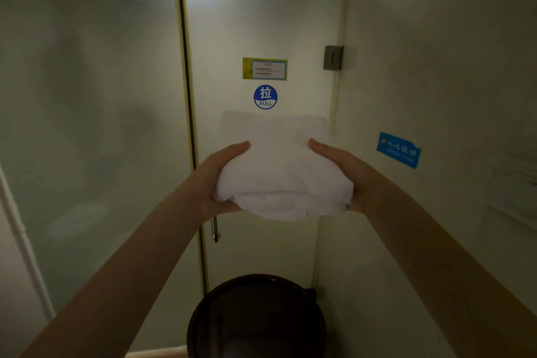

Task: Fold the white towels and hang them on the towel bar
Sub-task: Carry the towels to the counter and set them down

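Two-sided grip: left hand (216, 180), right hand (345, 171) clamp folded towels (279, 166) (fingers (225, 207) curled beneath).

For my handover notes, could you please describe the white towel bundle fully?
The white towel bundle, seemingly terry, is folded into a thick pad, layered edges toward the camera. It is held before the frosted glass door, below the PULL sticker; the left hand grips its left side, the right hand its right, thumbs on top.

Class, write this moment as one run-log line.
left hand: grips towel | right hand: grips towel | towel: folded, held before door
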Demonstrator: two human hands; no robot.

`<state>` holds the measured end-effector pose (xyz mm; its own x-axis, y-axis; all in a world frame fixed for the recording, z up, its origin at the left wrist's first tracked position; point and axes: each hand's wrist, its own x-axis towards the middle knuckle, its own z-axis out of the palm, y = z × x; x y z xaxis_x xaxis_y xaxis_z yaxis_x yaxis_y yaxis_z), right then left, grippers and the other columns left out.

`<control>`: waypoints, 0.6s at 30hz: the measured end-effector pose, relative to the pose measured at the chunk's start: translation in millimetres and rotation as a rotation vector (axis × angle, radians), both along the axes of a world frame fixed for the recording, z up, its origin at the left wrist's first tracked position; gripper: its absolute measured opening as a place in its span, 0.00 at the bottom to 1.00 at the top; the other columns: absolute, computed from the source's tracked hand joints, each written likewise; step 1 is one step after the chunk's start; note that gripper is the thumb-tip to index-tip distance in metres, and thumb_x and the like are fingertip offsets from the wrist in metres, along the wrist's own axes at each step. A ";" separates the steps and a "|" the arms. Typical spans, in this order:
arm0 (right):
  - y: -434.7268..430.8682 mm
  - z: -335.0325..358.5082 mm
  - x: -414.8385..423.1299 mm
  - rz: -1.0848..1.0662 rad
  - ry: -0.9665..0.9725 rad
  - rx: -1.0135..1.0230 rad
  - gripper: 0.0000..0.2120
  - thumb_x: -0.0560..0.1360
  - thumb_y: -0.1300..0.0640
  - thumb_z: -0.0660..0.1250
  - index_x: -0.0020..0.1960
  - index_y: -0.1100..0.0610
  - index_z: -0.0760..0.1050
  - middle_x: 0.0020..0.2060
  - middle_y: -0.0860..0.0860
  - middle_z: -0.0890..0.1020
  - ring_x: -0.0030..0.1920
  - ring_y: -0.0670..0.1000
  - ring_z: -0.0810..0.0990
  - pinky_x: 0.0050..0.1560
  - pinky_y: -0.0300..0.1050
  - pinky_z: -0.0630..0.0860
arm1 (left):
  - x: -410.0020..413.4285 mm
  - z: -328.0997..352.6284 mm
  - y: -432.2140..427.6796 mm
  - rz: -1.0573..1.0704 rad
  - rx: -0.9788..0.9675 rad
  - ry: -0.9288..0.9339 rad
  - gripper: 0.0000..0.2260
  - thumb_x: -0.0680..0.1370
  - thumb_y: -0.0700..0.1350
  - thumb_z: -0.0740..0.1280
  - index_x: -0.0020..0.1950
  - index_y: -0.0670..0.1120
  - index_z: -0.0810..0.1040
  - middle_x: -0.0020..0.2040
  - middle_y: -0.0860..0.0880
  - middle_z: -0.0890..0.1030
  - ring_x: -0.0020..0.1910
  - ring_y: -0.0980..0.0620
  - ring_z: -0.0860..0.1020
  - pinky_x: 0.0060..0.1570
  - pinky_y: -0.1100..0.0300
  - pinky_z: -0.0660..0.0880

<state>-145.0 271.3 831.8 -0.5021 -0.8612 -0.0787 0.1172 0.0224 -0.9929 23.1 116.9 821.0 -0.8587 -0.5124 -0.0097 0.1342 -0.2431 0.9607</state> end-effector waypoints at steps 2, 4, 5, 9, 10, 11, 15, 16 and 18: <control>-1.5 2.6 3.3 -0.007 -0.001 -0.003 0.24 0.63 0.37 0.69 0.54 0.50 0.80 0.45 0.50 0.86 0.42 0.51 0.85 0.41 0.46 0.80 | 1.6 2.0 -3.4 -0.031 -0.010 0.009 0.10 0.65 0.57 0.71 0.38 0.51 0.85 0.37 0.50 0.84 0.31 0.51 0.82 0.28 0.60 0.77; -2.4 3.1 5.8 -0.024 0.009 0.014 0.28 0.61 0.37 0.70 0.56 0.49 0.79 0.48 0.51 0.85 0.47 0.52 0.84 0.48 0.50 0.80 | 1.9 3.3 -6.8 -0.059 -0.010 0.006 0.10 0.65 0.57 0.71 0.36 0.52 0.85 0.36 0.50 0.84 0.30 0.51 0.82 0.28 0.60 0.76; -3.0 3.0 6.7 -0.040 0.016 0.026 0.28 0.60 0.36 0.70 0.56 0.49 0.80 0.49 0.50 0.85 0.47 0.52 0.85 0.50 0.50 0.79 | 1.5 4.2 -9.1 -0.074 -0.011 -0.001 0.10 0.65 0.56 0.71 0.36 0.52 0.85 0.36 0.50 0.84 0.30 0.51 0.82 0.28 0.60 0.77; -8.1 -0.4 4.6 -0.077 0.012 -0.009 0.26 0.62 0.37 0.70 0.56 0.49 0.81 0.47 0.50 0.86 0.44 0.51 0.85 0.41 0.46 0.80 | -5.7 7.0 -22.6 -0.122 0.003 -0.006 0.10 0.65 0.56 0.72 0.39 0.52 0.85 0.39 0.50 0.84 0.34 0.51 0.82 0.32 0.57 0.79; -10.9 -0.9 3.4 -0.085 0.003 -0.024 0.27 0.62 0.37 0.70 0.57 0.50 0.81 0.47 0.51 0.86 0.44 0.51 0.85 0.40 0.45 0.80 | -8.3 7.8 -26.8 -0.126 -0.007 -0.006 0.10 0.65 0.56 0.72 0.39 0.52 0.85 0.39 0.50 0.84 0.34 0.51 0.82 0.31 0.57 0.78; -14.1 -1.0 2.3 -0.096 -0.006 -0.031 0.28 0.62 0.38 0.70 0.58 0.51 0.80 0.47 0.52 0.85 0.44 0.52 0.85 0.40 0.46 0.79 | -11.3 8.2 -31.0 -0.126 -0.010 -0.006 0.11 0.64 0.56 0.72 0.41 0.52 0.84 0.38 0.50 0.84 0.33 0.51 0.82 0.30 0.58 0.78; -26.4 1.3 -5.5 -0.118 -0.023 -0.033 0.26 0.65 0.39 0.69 0.58 0.52 0.80 0.45 0.52 0.85 0.42 0.52 0.84 0.39 0.45 0.80 | -26.1 8.1 -45.6 -0.152 0.018 0.004 0.14 0.64 0.55 0.72 0.45 0.51 0.81 0.37 0.50 0.83 0.32 0.51 0.82 0.29 0.57 0.78; -28.8 2.1 -8.5 -0.118 -0.024 -0.033 0.25 0.66 0.39 0.68 0.57 0.52 0.81 0.44 0.51 0.86 0.41 0.51 0.85 0.36 0.44 0.80 | -29.5 8.1 -48.1 -0.157 0.020 0.006 0.12 0.64 0.55 0.72 0.43 0.51 0.82 0.36 0.50 0.83 0.31 0.51 0.82 0.28 0.57 0.78; -32.9 3.5 -14.5 -0.118 -0.027 -0.023 0.23 0.68 0.40 0.67 0.57 0.52 0.80 0.42 0.51 0.86 0.40 0.51 0.85 0.35 0.43 0.80 | -38.8 7.0 -53.3 -0.173 0.017 0.015 0.10 0.64 0.54 0.71 0.41 0.51 0.82 0.35 0.51 0.83 0.30 0.53 0.81 0.27 0.58 0.77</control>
<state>-159.5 238.5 835.3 -0.5979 -0.7981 -0.0743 0.1448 -0.0164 -0.9893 -15.8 63.6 828.0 -0.9340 -0.3572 -0.0041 0.1029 -0.2799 0.9545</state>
